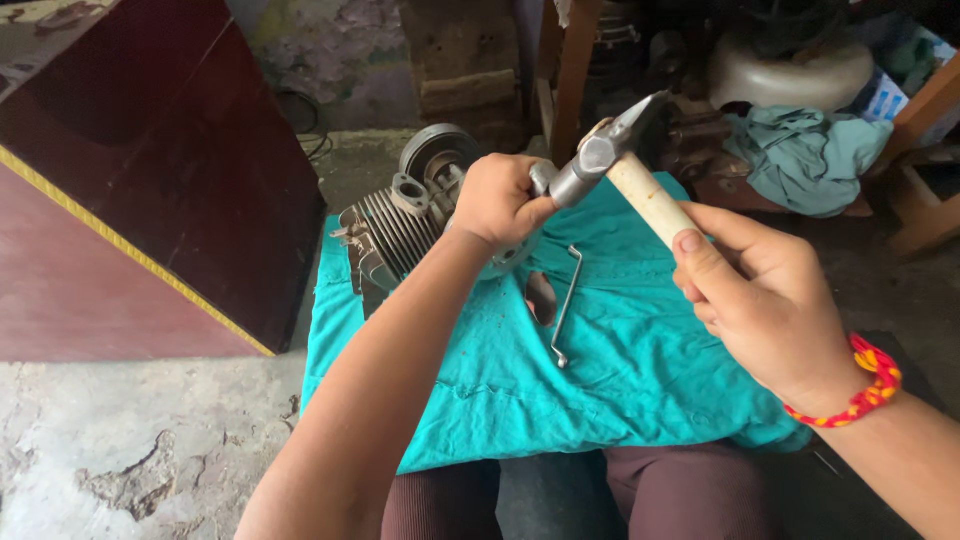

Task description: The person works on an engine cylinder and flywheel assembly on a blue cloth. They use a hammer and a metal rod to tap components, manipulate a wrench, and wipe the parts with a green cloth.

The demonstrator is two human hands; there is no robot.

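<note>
Seen from above, the right hand is curled tight around the pale wooden handle of one hammer, its steel head touching a short metal rod. The left hand is closed in a fist around that rod, just above one finned engine cylinder. One bent metal wrench lies on a teal cloth. A white and blue package sits far right, beside one crumpled pale green rag

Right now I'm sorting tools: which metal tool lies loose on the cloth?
The thin bent wrench, lying untouched on the teal cloth. The hammer is held up in the right hand.
</note>
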